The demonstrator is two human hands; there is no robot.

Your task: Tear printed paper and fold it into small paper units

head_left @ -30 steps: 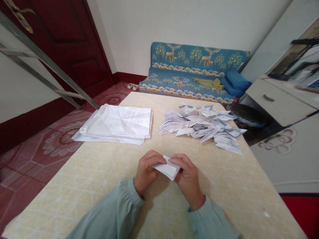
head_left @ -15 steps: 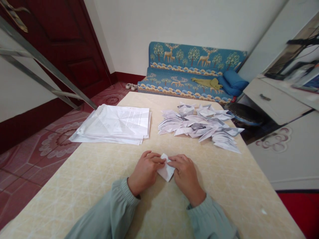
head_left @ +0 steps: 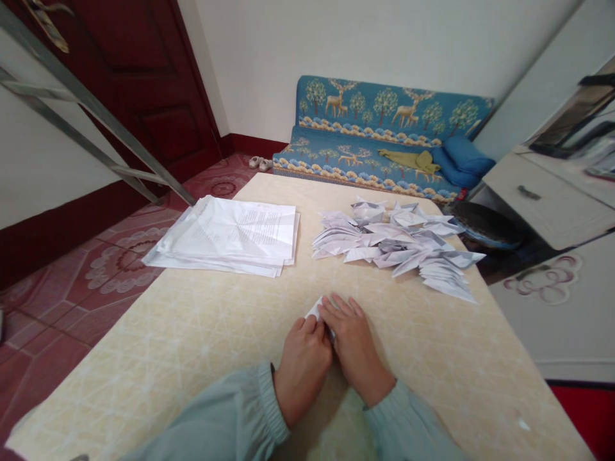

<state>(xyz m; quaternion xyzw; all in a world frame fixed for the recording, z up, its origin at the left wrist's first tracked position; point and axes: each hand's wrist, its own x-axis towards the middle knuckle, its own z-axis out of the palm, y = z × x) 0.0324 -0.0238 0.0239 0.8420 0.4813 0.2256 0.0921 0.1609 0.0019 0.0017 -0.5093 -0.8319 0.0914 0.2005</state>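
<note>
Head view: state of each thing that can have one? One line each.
Small folded white paper, folded, mostly covered.
Left hand, fingers curled at the paper, grip unclear.
Right hand, fingers extended over the paper.
Stack of white printed sheets, lying flat, top one creased.
Pile of pointed white paper pieces, folded, overlapping.
Olive-green cloth, crumpled on the blue patterned sofa.
Dark-red panelled door, appears shut.

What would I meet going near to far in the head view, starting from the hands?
Left hand and right hand, side by side → stack of printed sheets and pile of folded papers, about level → blue patterned sofa → white wall. The small folded paper overlaps the hands, so is left out.
</note>
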